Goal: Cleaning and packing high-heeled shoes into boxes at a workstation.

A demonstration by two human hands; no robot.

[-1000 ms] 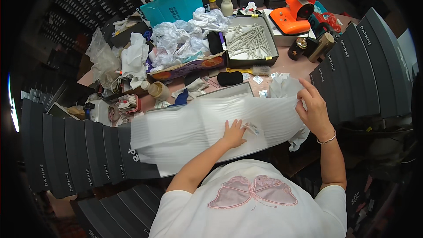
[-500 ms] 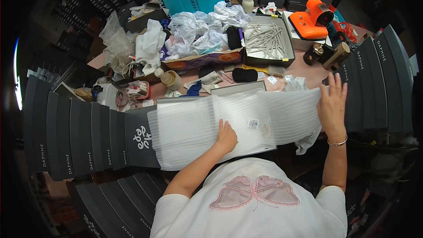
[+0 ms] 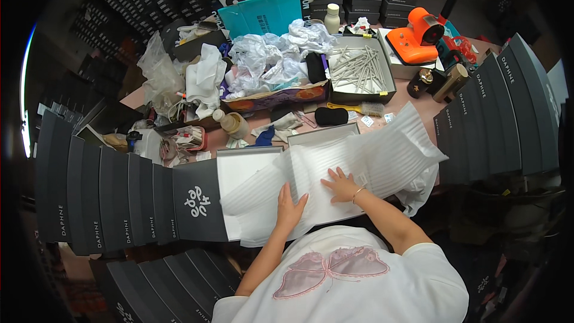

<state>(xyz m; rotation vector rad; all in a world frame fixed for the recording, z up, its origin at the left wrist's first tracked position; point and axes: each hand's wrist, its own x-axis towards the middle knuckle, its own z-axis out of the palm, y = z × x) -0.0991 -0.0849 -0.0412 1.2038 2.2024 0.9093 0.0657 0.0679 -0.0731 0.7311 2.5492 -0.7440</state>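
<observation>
A white ribbed foam sheet (image 3: 397, 149) lies askew across an open shoe box with a white inside (image 3: 245, 164) and a dark grey outer face (image 3: 200, 200). On the middle of the sheet rests my right hand (image 3: 342, 186), fingers spread, a bracelet at its wrist. My left hand (image 3: 290, 206) is at the sheet's near part, palm turned inward, its fingers stretched out and holding nothing. The sheet's right end sticks up above a crumpled pale wrapping (image 3: 420, 191). Whatever lies beneath the sheet is mostly covered.
Dark shoe boxes stand in rows at left (image 3: 113, 197) and right (image 3: 496, 113). Behind the work area are a carton of crumpled paper (image 3: 269, 57), a box of white sticks (image 3: 359, 69), a yellow-handled brush (image 3: 359, 108), a bottle (image 3: 233, 122) and an orange device (image 3: 415, 36).
My right hand has come from the sheet's right end to its middle, and my left hand has shifted left and down. The sheet has turned askew, baring the box's inside at the left.
</observation>
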